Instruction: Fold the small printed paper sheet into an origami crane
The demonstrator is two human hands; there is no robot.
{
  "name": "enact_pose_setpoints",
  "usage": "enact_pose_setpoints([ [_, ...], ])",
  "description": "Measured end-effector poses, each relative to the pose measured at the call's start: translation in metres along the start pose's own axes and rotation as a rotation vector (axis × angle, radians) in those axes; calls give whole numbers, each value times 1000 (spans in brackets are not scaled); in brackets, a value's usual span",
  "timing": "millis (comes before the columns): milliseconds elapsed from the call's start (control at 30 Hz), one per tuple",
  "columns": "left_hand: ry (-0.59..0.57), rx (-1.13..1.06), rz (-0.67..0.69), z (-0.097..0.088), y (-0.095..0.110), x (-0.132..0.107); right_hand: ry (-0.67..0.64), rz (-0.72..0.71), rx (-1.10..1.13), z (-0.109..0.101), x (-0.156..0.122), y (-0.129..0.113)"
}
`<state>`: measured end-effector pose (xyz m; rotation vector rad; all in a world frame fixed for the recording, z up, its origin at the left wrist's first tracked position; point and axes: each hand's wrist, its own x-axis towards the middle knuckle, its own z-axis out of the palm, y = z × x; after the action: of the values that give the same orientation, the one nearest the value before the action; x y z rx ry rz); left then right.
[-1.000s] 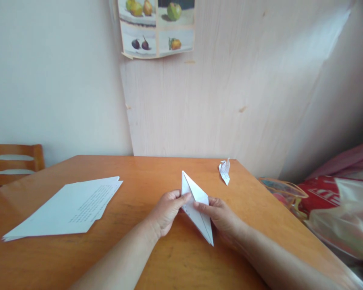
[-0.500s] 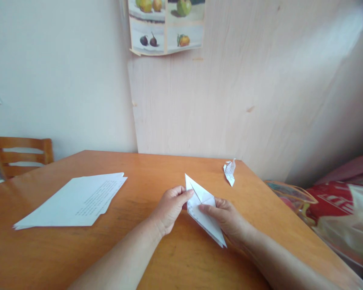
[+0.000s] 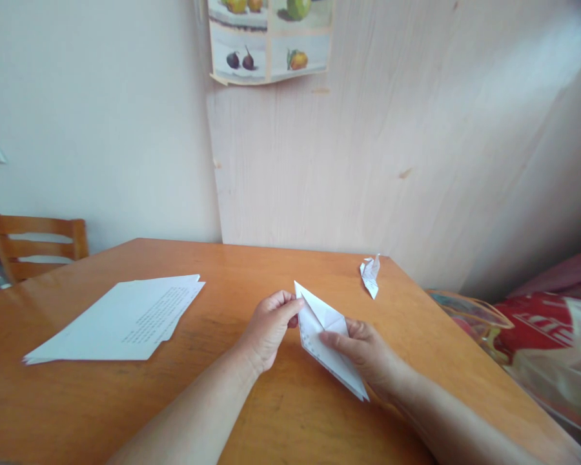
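1. Paper [image 3: 318,320], white and folded long and pointy, held up over the table [image 3: 290,420] between left hand [image 3: 266,326] and right hand [image 3: 370,355]. Tipped, with the top point up to the left and the bottom points down to the right.
2. On the left hand: thumb and fingers pinched together on the left edge, close to the top point. Thumb in front, curled fingers partly hidden behind.
3. On the right hand: clamped on the right side, a bit lower, thumb across the front near the middle. Fingers behind mostly hidden; cannot tell how far under.
4. Just changed: left thumb nearer the top point than a second ago, out at the edge, not far in over the front.
5. Also changed: one long line down the front before; now a line stopping near the middle, with another going off to the right. More print in sight along the left edge.
6. Meaning, as a guess: front flap turned over like a page, folding only partway done, right hand for steady holding, left for finger work.
7. Well apart on the table: sheets [image 3: 111,323] off to the left, little white fold [image 3: 370,279] near the far right corner.
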<state>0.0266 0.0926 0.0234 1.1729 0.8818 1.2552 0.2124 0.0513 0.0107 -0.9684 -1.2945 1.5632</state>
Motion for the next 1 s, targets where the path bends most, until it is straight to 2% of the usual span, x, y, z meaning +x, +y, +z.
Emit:
enact_pose_setpoints([
  [333,70,-30,24,-5,3,3,0,52,-19,3,-3,-2],
  [733,140,-129,18,-1,10,2,-36,44,-34,-1,-3,5],
  [1000,121,-220,-8,0,14,0,-43,44,-33,3,-5,0],
])
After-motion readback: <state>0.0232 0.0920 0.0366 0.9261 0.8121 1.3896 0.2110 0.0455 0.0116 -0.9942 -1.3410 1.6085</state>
